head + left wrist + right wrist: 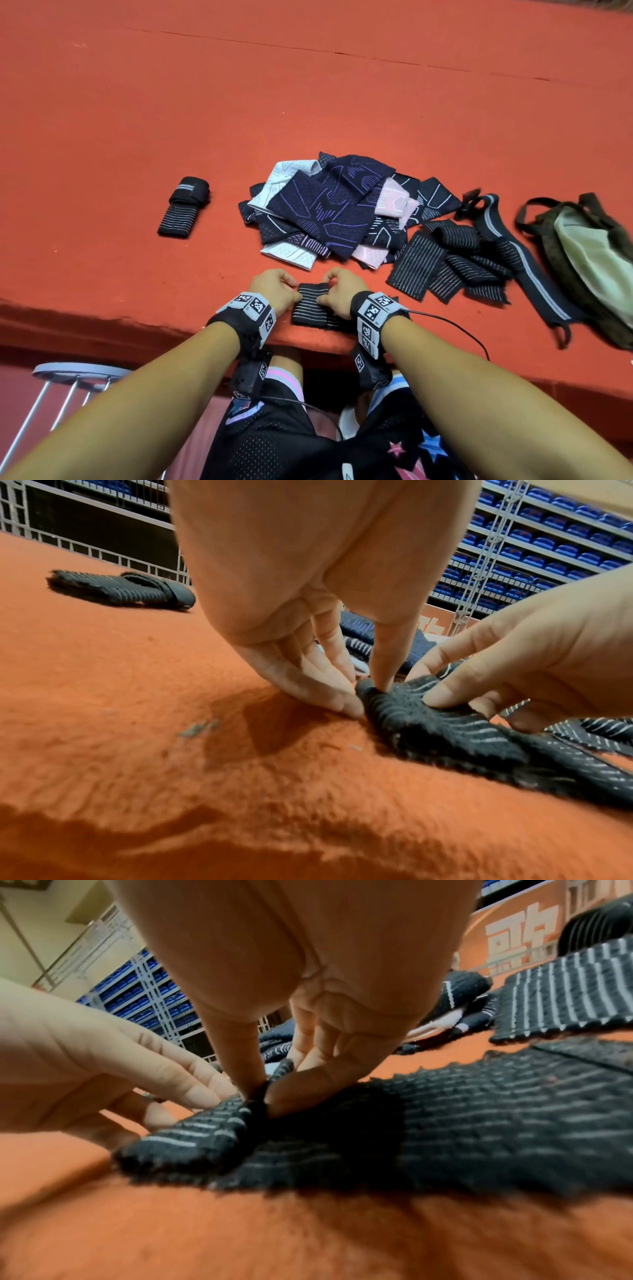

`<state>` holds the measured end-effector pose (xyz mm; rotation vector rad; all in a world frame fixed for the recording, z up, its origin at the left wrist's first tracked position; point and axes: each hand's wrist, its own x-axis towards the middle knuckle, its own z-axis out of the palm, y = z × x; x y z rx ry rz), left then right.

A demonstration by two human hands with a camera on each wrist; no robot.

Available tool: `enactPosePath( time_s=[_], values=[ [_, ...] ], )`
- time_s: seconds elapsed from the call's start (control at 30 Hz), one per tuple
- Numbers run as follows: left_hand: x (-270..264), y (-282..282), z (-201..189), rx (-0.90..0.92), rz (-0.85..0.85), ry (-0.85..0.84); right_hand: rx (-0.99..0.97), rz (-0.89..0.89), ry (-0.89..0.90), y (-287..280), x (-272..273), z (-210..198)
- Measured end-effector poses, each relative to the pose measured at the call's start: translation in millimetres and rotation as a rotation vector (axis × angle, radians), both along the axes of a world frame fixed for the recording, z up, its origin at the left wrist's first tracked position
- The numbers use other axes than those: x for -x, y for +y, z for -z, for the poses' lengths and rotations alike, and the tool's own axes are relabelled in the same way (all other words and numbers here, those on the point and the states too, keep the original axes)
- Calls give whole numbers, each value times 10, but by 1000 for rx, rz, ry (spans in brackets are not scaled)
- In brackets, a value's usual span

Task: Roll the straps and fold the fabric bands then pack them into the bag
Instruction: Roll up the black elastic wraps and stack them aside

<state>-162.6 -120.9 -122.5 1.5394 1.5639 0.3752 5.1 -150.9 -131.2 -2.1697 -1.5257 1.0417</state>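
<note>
A black strap with thin white stripes (310, 310) lies at the table's near edge, its far end turned over into a small roll. My left hand (294, 291) pinches that rolled end from the left, thumb on top (366, 696). From the right, my right hand (323, 292) pinches the same end between thumb and forefinger (265, 1099). The strap's flat tail (479, 1110) runs back toward me. One rolled strap (185, 209) lies apart at the left. A heap of patterned fabric bands (325, 209) sits beyond my hands. The olive bag (592, 257) lies at the far right.
Several loose striped straps (452, 263) and a long grey-edged strap (534, 274) lie between the heap and the bag. The red felt table (137, 120) drops off just under my wrists. A grey metal stool (78, 373) stands low at the left.
</note>
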Motion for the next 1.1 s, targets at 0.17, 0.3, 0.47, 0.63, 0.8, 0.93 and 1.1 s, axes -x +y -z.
enactPosePath(
  time_s=[0.17, 0.3, 0.47, 0.63, 0.8, 0.93, 1.1],
  values=[
    [-46, -28, 70, 2, -41, 19, -31, -49, -130, -19, -22, 52],
    [-56, -12, 117, 6, -28, 74, -28, -36, -179, -43, -7, 49],
    [-61, 23, 44, -41, -26, 79, 37, 3, -116, -31, -24, -23],
    [-49, 75, -62, -86, -32, 48, -10, 44, -10, 2, 89, -48],
    [-162, 41, -96, -84, -28, -4, 16, 98, 129, 17, 145, -141],
    [-348, -45, -51, -25, 42, -126, 87, 144, 255, -55, -66, -240],
    [-529, -173, -12, -24, 158, -77, 66, 83, 37, -158, -345, -185]
  ],
)
